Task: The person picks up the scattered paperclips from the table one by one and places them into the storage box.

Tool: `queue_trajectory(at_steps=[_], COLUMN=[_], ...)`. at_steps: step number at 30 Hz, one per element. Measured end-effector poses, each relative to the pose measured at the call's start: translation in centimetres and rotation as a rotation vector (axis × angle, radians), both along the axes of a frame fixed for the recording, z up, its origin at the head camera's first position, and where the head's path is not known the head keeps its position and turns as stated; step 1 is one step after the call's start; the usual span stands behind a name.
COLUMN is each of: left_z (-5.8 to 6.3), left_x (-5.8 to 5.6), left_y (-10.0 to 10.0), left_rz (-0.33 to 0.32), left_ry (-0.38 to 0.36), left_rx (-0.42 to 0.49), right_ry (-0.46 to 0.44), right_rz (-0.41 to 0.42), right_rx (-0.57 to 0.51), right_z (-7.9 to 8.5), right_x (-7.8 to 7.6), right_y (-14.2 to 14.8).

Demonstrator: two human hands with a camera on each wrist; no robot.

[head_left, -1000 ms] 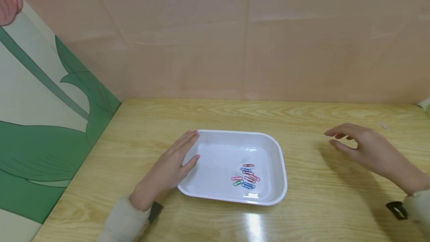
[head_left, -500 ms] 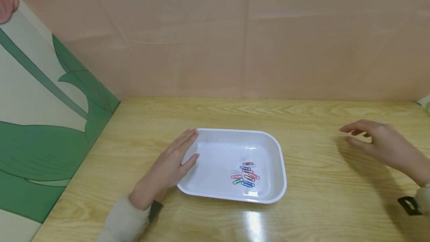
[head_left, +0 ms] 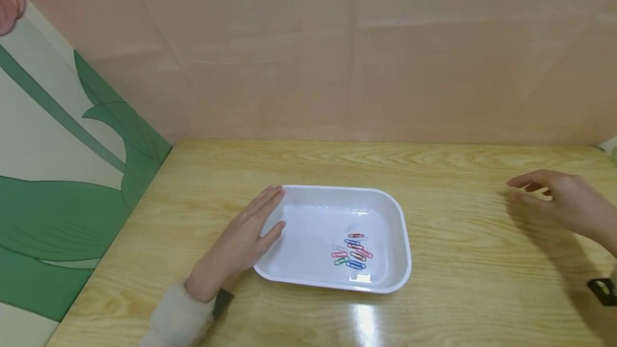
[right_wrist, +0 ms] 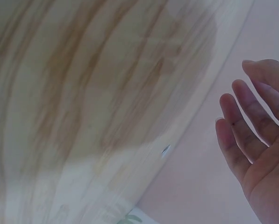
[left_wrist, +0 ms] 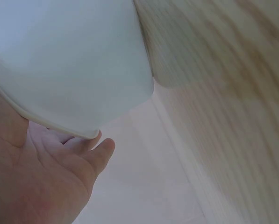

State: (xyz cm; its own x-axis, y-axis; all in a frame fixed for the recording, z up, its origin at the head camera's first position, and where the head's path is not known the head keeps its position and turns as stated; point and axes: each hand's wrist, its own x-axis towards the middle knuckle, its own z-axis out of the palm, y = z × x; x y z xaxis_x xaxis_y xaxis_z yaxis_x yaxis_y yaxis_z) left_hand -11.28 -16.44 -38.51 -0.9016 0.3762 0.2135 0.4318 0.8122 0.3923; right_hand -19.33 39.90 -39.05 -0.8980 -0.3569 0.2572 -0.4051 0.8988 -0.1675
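Observation:
In the head view a white rectangular tray (head_left: 308,277) stands on the table. Several coloured paper clips (head_left: 355,255) lie loose in its right half: red, pink, blue, green and pale ones. My left hand (head_left: 243,237) rests against the tray's left rim, fingers straight along the outside and thumb stretched over the inside. From the left wrist, the palm (left_wrist: 50,168) shows beneath the tray's edge (left_wrist: 60,126); the thumb is hidden there. Far to the right, my right hand (head_left: 571,200) hovers over the table, fingers loosely bent and holding nothing. A tiny shiny piece (right_wrist: 166,150) lies near the table's far edge.
The wood-grain table (head_left: 458,283) meets a pinkish covered wall (head_left: 308,68) at the back. A panel with green leaf drawings (head_left: 53,218) borders it on the left. A dark strap piece (head_left: 602,291) sits at the right wrist.
My right hand has moved steadily right, away from the tray, and now covers the spot where a small pale piece showed on the table. My left hand and the paper clips stay put.

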Motion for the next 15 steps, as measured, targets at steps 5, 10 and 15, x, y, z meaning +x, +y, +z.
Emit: queue_trajectory(at_steps=[5,10,15], left_z=[0.0,0.0,0.0], left_x=[0.1,0.2,0.3], left_y=[-0.1,-0.2,-0.2], left_rz=[0.003,0.007,0.004], left_ry=[-0.001,-0.001,0.001], left_rx=[0.001,0.001,0.001], right_ry=[-0.022,-0.035,-0.05], right_rz=[-0.031,-0.051,-0.077], right_rx=[0.009,0.009,-0.008], right_z=[-0.1,-0.3,-0.8], right_x=[-0.4,-0.8,-1.0], right_y=[0.6,1.4,2.3])
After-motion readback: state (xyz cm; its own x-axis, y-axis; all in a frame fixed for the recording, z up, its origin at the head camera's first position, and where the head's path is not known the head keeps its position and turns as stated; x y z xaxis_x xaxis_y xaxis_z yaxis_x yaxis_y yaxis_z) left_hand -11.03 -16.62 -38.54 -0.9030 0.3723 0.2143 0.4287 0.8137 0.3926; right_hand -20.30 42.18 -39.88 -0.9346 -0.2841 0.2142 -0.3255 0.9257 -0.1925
